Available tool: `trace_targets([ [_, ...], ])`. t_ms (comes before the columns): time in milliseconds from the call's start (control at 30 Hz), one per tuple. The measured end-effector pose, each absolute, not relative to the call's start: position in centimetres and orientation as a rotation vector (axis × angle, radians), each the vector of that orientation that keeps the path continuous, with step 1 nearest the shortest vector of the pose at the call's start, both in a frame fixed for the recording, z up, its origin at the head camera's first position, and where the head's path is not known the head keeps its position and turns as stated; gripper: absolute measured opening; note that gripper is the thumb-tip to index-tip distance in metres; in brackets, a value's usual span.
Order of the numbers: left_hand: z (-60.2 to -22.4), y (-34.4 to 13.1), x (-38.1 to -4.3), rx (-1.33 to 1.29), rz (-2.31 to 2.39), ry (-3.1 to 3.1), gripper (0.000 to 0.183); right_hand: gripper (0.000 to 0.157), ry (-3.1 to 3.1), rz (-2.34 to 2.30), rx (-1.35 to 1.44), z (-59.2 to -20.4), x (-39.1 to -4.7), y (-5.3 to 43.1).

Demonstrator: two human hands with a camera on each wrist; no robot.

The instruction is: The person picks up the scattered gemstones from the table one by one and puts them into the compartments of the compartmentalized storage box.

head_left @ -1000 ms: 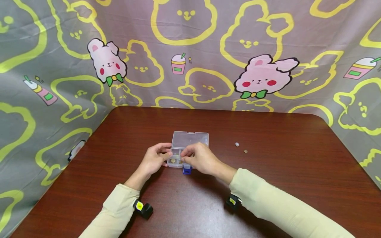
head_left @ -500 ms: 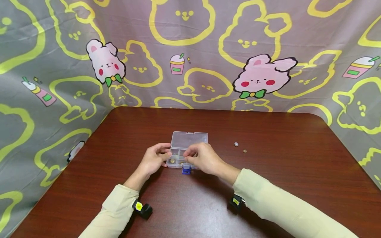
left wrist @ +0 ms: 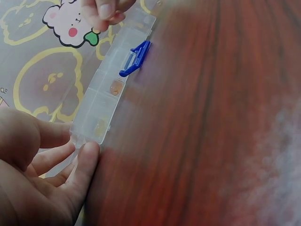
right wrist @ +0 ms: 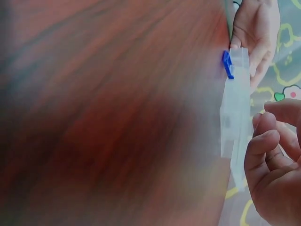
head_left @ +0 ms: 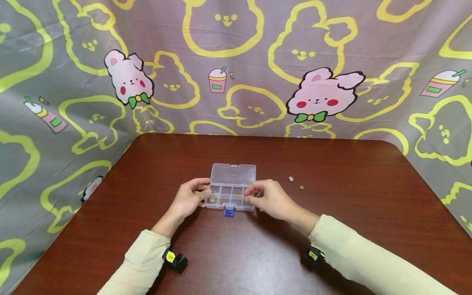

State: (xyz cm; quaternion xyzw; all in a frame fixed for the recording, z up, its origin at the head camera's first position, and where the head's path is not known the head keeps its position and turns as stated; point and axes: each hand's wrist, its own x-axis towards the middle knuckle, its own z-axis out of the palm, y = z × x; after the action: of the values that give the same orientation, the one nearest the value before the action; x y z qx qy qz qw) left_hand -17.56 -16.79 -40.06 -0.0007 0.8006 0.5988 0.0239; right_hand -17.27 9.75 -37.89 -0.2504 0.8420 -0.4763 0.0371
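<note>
A clear plastic compartment box [head_left: 233, 197] sits on the table, its lid [head_left: 233, 174] raised behind it and a blue latch [head_left: 229, 212] at its front. My left hand [head_left: 189, 195] grips the box's left end; in the left wrist view, the thumb and fingers [left wrist: 87, 157] pinch that corner. Small yellowish pieces lie in the front-left compartments, one a yellow stone [head_left: 212, 200]. An orange piece [head_left: 237, 193] shows in a back compartment. My right hand [head_left: 271, 198] hovers over the box's right end, fingers loosely bent, with nothing visible between the fingertips.
To the right of the box lie a whitish stone [head_left: 291, 179] and a small brown stone [head_left: 301, 187] on the dark wood table [head_left: 350, 172]. A patterned curtain [head_left: 258, 61] stands behind the table's far edge.
My right hand has moved right across the box, uncovering the middle compartments and the orange piece. The left hand keeps its grip on the box's left end.
</note>
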Motion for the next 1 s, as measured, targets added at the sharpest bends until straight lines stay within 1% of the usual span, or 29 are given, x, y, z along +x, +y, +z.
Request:
trace_targets([
  [200,-40.2,-16.8,-17.5,-0.028,1.834,2.482,0.035,0.006,2.567,-1.486,-0.722,-38.2,-16.9,11.6],
  [533,-40.3,-16.8,-17.7,-0.035,1.828,2.487,0.035,0.005,2.601,-1.401,-0.670,-38.7,-16.2,14.9],
  [1000,-40.4,-16.9,-17.7,0.009,1.863,2.466,0.036,0.009,2.613,-1.406,-0.572,-39.2,-15.3,19.8],
])
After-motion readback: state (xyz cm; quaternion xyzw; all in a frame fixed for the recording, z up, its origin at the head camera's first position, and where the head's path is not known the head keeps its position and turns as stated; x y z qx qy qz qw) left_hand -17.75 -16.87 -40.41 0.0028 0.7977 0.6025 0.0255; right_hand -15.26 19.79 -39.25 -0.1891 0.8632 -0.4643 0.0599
